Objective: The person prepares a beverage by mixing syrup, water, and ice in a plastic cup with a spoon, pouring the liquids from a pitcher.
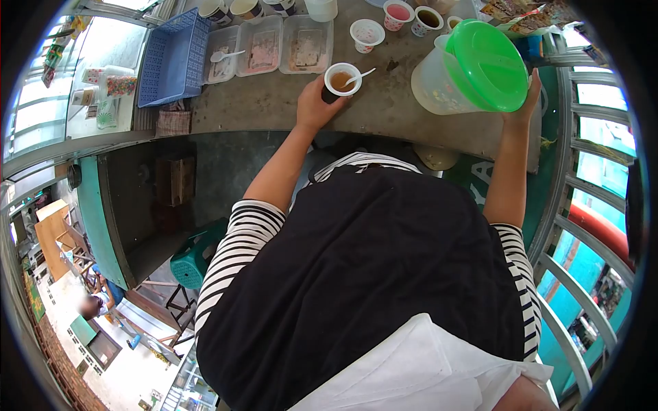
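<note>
My left hand (317, 104) is wrapped round a small cup (342, 80) of brownish liquid, in which a white plastic spoon (360, 76) leans. On the right, my right hand (526, 103) holds the far side of a large translucent pitcher (439, 83) with a green lid (490, 65); its fingers are partly hidden behind the lid. The pitcher stands tilted over the table (384, 109). Between the two, farther back, sits a patterned white cup (367, 35). Beside it are a cup of pink liquid (397, 14) and a cup of dark liquid (426, 21).
Rectangular plastic containers (306, 44), one with a white spoon (226, 55), stand at the back left near a blue basket (173, 58). Several cups line the far edge. Metal bars (603, 113) border the right side. A person (99, 301) is at the lower left.
</note>
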The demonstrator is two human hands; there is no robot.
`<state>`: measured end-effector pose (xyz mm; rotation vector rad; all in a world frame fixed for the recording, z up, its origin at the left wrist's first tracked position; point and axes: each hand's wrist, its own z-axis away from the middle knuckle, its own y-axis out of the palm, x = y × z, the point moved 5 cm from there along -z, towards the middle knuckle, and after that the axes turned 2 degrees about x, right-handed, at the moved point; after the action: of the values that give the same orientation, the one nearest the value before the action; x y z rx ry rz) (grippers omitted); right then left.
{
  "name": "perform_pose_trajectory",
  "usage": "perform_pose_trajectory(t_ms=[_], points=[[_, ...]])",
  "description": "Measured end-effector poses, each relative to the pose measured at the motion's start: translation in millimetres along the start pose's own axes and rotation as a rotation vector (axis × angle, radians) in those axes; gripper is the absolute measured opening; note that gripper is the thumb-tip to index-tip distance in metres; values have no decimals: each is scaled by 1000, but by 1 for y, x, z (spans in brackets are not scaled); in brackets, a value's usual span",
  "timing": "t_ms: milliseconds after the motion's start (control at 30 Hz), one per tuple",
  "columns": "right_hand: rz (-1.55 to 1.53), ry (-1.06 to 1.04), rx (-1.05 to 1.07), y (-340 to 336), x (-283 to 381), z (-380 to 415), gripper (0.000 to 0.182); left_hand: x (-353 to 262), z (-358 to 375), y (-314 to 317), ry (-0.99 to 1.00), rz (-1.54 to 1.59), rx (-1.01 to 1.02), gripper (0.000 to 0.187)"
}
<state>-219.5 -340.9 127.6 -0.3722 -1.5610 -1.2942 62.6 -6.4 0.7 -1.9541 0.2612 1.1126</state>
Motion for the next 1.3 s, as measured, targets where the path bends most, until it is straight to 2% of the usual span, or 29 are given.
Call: perform_pose_trajectory(t_ms=[33,67,133,167,233,267,333,433,567,600,667,767,833,900,1000,1167,1300], points=[[73,-38,-162,-3,3,0,44,-1,0,0,-20,-9,9,61],[74,-35,-161,-16,0,-6,44,-1,0,0,-39,-16,19,62],[6,-13,232,-32,-6,-24,44,-2,-1,-1,15,-19,9,59],[7,-13,234,-14,-5,-16,44,-3,-1,-1,68,-22,-2,57],[292,-111,-51,39,3,15,39,-1,-2,-1,114,-19,2,57],[292,-109,-45,51,3,16,39,-3,-3,-1,161,-17,10,56],[299,-93,247,80,-1,19,49,-2,-3,-2,158,-18,7,58],[414,-64,316,94,-9,18,56,-2,-1,-2,127,-5,15,63],[469,-12,275,85,-27,4,56,-8,-2,-4,41,72,107,69],[534,-37,260,83,-32,3,49,-10,-3,-4,36,73,106,69],[599,-60,248,87,-35,6,43,-17,-2,-6,136,5,74,70],[650,-89,337,125,-39,30,41,-2,-1,0,181,-33,84,70],[738,-218,429,144,-39,42,40,-5,-1,-1,137,-4,99,69],[774,-238,419,146,-42,47,39,-6,-2,-1,89,22,110,68],[816,-213,415,150,-47,50,39,-9,-2,-2,123,4,104,67],[881,-328,510,171,-46,60,37,-6,1,0,228,-65,92,66],[893,-272,495,163,-48,57,37,-4,0,4,135,-36,143,66]])
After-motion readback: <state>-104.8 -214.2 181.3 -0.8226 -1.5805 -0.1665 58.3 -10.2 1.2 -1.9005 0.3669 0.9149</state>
